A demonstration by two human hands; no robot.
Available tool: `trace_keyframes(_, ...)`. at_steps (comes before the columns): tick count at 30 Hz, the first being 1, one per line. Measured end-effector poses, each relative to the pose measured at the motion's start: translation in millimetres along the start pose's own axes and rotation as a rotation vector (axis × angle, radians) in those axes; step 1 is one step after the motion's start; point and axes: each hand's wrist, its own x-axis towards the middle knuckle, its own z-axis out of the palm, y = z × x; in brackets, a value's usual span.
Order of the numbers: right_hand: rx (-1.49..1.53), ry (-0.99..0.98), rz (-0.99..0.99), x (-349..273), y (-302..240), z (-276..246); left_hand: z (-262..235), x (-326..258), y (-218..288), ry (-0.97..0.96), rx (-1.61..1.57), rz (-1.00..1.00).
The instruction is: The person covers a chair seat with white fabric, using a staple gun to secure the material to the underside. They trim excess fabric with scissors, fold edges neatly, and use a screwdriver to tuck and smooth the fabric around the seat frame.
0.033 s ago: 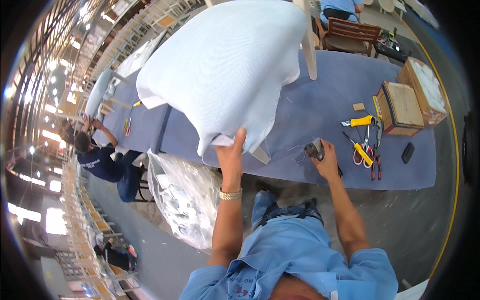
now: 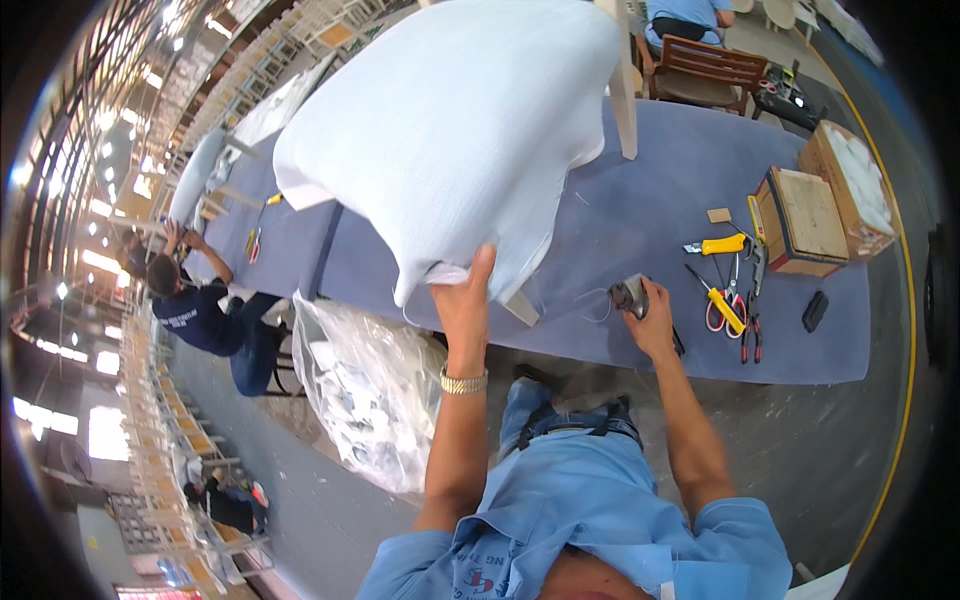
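A chair seat draped in pale blue fabric (image 2: 450,130) stands tilted on the padded table, its loose lower edge hanging toward me. My left hand (image 2: 465,300) is closed on that fabric edge, thumb on the outer face and fingers hidden underneath. A pale chair leg (image 2: 519,308) shows beside the thumb. Over the table's near edge, my right hand (image 2: 652,320) grips a dark hand tool (image 2: 630,296) with a grey end; its kind is hard to make out. Thin loose threads lie just left of the tool.
Right of my right hand lie a yellow utility knife (image 2: 722,244), a yellow-handled screwdriver (image 2: 725,309), scissors, pliers and a black block (image 2: 815,312). Two cardboard boxes (image 2: 806,215) stand beyond. Below the table's left side is a plastic bag of scraps (image 2: 365,400). A co-worker (image 2: 200,315) sits at left.
Both hands keep their grips. My left hand sits very slightly higher on the fabric edge; otherwise the view has only shifted a little.
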Motion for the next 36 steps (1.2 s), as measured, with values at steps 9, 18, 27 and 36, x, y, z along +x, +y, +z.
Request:
trace_keyframes(9, -0.144, -0.110, 0.179, 39, -18, 31, -11, 20, -17, -0.012, 0.345, 0.181)
trace_keyframes(18, 0.461, -0.108, -0.277, -3, -197, -44, -33, 22, -33, -0.102, 0.318, 0.197)
trace_keyframes(27, 0.612, -0.192, -0.462, 20, -239, -32, -31, 20, -13, -0.139, 0.416, 0.175)
trace_keyframes(36, 0.667, -0.340, -0.389, 34, -244, -37, -51, 17, -13, -0.286, 0.348, 0.035)
